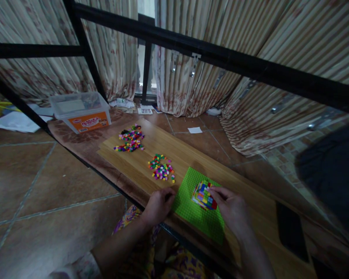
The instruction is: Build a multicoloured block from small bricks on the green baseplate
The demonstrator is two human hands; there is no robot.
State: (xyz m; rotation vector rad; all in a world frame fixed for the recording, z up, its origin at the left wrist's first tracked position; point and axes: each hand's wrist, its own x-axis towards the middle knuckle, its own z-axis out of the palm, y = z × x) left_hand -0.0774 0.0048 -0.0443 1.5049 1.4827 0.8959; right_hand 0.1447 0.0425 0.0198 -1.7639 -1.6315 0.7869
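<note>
A multicoloured block of small toy bricks [204, 196] stands on a green studded baseplate [189, 190]. My right hand [232, 207] is closed in a pinch, its fingertips on a toy brick at the upper edge of that block. The pinched brick is mostly hidden by the fingers. At the baseplate's left edge, my left hand [159, 205] is closed, fingers curled together. Whatever it may hold is hidden from view. Just beyond the left hand lies a loose pile of small coloured bricks [162, 167] on the wooden board [174, 147].
Farther off, a second brick pile [130, 138] lies near the board's far end. A clear plastic tub [80, 110] with an orange label stands behind it. A black phone-like slab [291, 230] rests at right. A black metal frame bar [209, 54] crosses before the curtains.
</note>
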